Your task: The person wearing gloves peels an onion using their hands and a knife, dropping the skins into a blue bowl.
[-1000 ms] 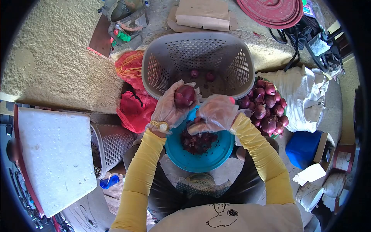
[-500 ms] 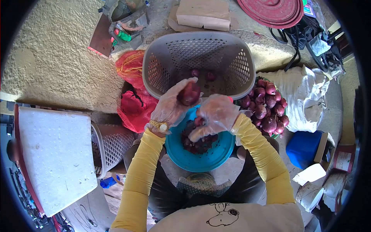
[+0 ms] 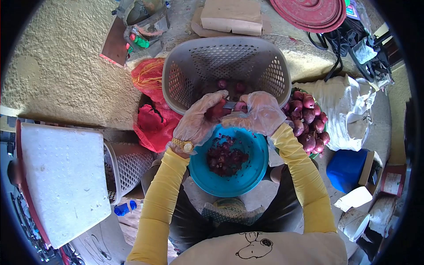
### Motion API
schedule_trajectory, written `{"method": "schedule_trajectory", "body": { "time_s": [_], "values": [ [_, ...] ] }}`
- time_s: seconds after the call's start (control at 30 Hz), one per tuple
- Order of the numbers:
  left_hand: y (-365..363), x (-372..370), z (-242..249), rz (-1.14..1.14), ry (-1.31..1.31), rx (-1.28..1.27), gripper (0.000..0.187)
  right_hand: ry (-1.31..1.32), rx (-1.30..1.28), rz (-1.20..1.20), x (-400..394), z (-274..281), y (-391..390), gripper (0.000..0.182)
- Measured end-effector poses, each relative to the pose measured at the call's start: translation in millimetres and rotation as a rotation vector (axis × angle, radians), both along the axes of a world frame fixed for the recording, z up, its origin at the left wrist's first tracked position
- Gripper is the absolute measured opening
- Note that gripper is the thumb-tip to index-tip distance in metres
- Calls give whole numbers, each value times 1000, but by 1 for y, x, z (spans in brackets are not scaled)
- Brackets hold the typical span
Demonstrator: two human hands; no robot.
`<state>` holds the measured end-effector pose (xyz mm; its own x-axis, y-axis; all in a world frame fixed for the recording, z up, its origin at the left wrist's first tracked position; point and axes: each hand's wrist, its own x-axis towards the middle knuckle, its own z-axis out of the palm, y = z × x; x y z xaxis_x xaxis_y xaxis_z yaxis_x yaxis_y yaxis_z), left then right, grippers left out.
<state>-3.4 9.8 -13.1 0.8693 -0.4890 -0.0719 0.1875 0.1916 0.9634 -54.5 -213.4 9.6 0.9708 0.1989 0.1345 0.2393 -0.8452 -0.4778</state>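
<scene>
In clear plastic gloves, my two hands meet above the near rim of a grey perforated basket (image 3: 170, 73). My left hand (image 3: 198, 115) is closed around a red onion (image 3: 214, 113). My right hand (image 3: 265, 112) grips a small knife (image 3: 229, 105), its short blade against the onion's right side. Below them sits a turquoise basin (image 3: 227, 187) with dark red onion skins (image 3: 226, 157) heaped in it. Two red onions (image 3: 222, 83) lie on the basket's bottom.
To the right, red onions (image 3: 308, 115) are piled beside a white sack (image 3: 349, 110). A red mesh bag (image 3: 150, 117) lies left of the basket. Further left stand another perforated basket (image 3: 132, 170) and a white foam box (image 3: 64, 176). A blue container (image 3: 346, 168) stands right.
My right hand has risen from over the basin to the onion, bringing the knife blade against it. My left hand keeps the onion in nearly the same place.
</scene>
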Motion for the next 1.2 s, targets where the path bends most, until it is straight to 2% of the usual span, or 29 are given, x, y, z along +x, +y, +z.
{"method": "schedule_trajectory", "body": {
  "time_s": [0.03, 0.13, 0.23, 0.33, 0.43, 0.57, 0.77, 0.87, 1.07, 1.13, 1.17, 1.2],
  "values": [
    [-1, -1, 2, 3, 42, -25, 30, 147, -52, 3, 0, 6, 0, 87],
    [-1, -2, 1, 1, -17, -2, 30, 290, -23, -41, 1, 28, 6, 83],
    [2, 0, -1, -33, -60, 34, 31, 253, 46, -34, -1, 23, 3, 78],
    [7, 0, 5, -89, -62, 87, 33, 182, 6, -10, -1, 13, 1, 75],
    [5, -1, 6, -70, -131, 100, 33, 111, 12, 9, -1, 7, 0, 71],
    [1, -3, 4, -31, -96, 41, 31, 132, -4, -15, -1, 9, 3, 69],
    [2, -1, 1, -34, -26, 1, 31, 92, 12, -4, 0, 10, 5, 79],
    [3, -2, 5, -47, -98, 68, 31, 125, -3, -23, 1, 14, 7, 84],
    [4, 1, -4, -45, -114, 67, 33, 224, 20, 0, 2, 15, 7, 79],
    [3, 2, -6, -71, -110, 61, 35, 71, 84, 54, 1, 6, 5, 68],
    [6, 2, -6, -71, -109, 61, 35, 72, 84, 54, 1, 5, 4, 68],
    [10, 3, 0, -125, -278, 155, 36, 112, 93, 59, 1, 5, 4, 67]
  ]
}}
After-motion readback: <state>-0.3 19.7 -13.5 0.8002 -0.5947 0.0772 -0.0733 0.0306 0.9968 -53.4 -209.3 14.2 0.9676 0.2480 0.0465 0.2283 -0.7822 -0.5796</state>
